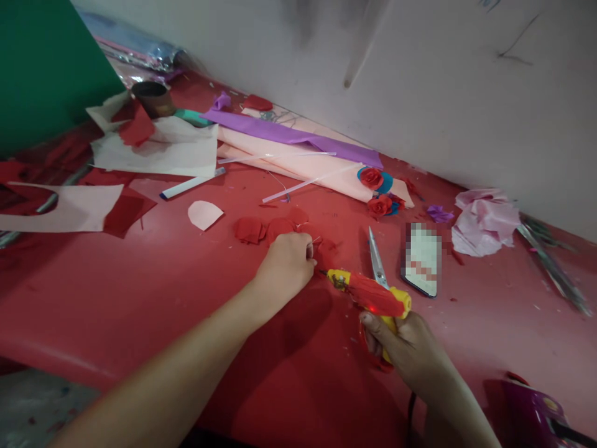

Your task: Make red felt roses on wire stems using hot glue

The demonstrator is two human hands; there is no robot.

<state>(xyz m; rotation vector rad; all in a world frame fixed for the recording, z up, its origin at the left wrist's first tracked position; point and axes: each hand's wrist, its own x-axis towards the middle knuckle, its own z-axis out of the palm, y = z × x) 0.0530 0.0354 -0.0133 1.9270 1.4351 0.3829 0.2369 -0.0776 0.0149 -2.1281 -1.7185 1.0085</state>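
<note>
My right hand (405, 342) is wrapped round the handle of a yellow and red glue gun (373, 292), whose small light glows red. The gun's dark nozzle points left, close to the fingertips of my left hand (289, 261). Those fingers are closed in a pinch; what sits in them is hidden or too small to name. Red paper petals (249, 230) lie on the table just beyond my left hand. Scissors (377, 258) with silver blades rest behind the glue gun, partly covered by it.
A phone (422, 261) lies right of the scissors. Red paper roses (380, 204), clear glue sticks (308, 183) and a purple paper strip (298, 135) are farther back. Crumpled pink paper (485, 221) is at right, white sheets (163, 149) at left. A purple object (536, 404) stands near right.
</note>
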